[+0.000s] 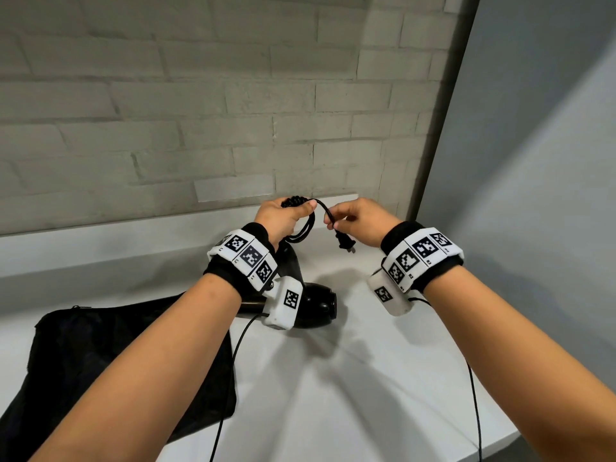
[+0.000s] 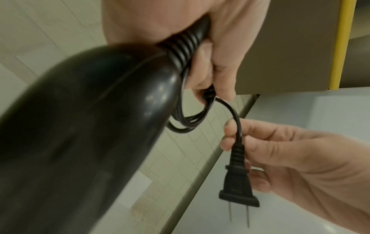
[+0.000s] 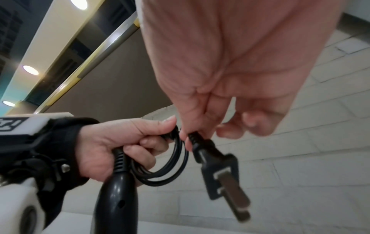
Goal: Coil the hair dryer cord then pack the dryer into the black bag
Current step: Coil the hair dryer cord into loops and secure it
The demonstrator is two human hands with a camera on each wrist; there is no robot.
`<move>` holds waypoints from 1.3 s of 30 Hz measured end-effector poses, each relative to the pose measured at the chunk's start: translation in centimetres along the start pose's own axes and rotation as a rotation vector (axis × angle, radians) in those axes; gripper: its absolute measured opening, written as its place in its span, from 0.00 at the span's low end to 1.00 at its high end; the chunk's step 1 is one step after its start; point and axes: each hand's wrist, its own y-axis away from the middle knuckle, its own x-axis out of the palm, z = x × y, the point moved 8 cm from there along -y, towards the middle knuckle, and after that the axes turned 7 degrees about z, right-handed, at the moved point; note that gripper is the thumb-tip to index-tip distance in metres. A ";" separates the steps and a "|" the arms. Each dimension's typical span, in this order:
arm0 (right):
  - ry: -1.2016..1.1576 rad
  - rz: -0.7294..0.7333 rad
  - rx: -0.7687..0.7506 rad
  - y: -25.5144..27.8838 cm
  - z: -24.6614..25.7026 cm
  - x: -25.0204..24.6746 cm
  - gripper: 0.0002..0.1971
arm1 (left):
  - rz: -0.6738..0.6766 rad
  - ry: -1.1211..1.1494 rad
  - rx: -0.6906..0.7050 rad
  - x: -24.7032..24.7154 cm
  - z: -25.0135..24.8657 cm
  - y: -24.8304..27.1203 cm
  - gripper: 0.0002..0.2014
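Observation:
The black hair dryer [image 1: 313, 303] hangs by its handle above the white counter, its body partly hidden behind my left wrist. My left hand [image 1: 283, 216] grips the coiled loops of the black cord [image 1: 305, 228] together with the ribbed strain relief [image 2: 186, 45] at the handle's end. My right hand [image 1: 358, 221] pinches the cord just above the two-pin plug [image 1: 345, 245], which dangles with its pins down [image 2: 238, 186]. A short arc of cord joins both hands. The black bag [image 1: 110, 355] lies flat on the counter at the lower left.
A pale brick wall [image 1: 200, 111] rises behind the counter [image 1: 350, 378], with a grey wall [image 1: 533, 161] on the right. Thin black wires [image 1: 475, 411] run from both wrist cameras toward me. The counter's front edge is at the lower right.

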 end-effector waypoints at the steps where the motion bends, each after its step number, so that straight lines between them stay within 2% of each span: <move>1: 0.005 0.014 -0.002 0.1 0.0 0.3 0.09 | -0.016 0.008 0.002 -0.1 0.0 0.1 0.12; 4: -0.004 -0.001 -0.039 0.2 0.1 0.7 0.07 | -0.040 0.007 -0.007 -0.3 0.1 0.1 0.08; 7: -0.069 -0.036 -0.058 0.1 0.7 0.6 0.06 | -0.065 0.031 -0.026 -0.5 0.4 -0.1 0.13; 11: -0.172 -0.126 -0.127 -0.3 2.2 -0.3 0.11 | -0.072 0.082 -0.032 -0.7 0.5 -0.2 0.08; 17: -0.304 -0.225 -0.180 -1.1 3.6 0.3 0.16 | -0.059 0.144 -0.003 -0.4 0.1 0.1 0.11; 23: -0.155 -0.381 -0.217 -1.0 3.5 1.1 0.12 | -0.084 0.120 0.040 -0.6 0.3 -0.2 0.05; 26: -0.149 -0.426 -0.211 -0.8 3.1 1.3 0.15 | -0.083 0.102 0.066 -0.5 0.2 -0.4 0.04; 31: -0.115 -0.486 -0.199 -0.8 2.8 1.6 0.10 | -0.077 0.073 0.115 -0.4 -0.2 -0.3 0.09; 36: -0.058 -0.478 -0.183 -1.1 2.9 2.8 0.10 | -0.053 0.087 0.000 -0.6 0.3 0.0 0.14; 39: -0.034 -0.480 -0.192 -1.2 3.1 3.1 0.07 | -0.012 0.070 0.051 -0.1 -0.2 0.5 0.15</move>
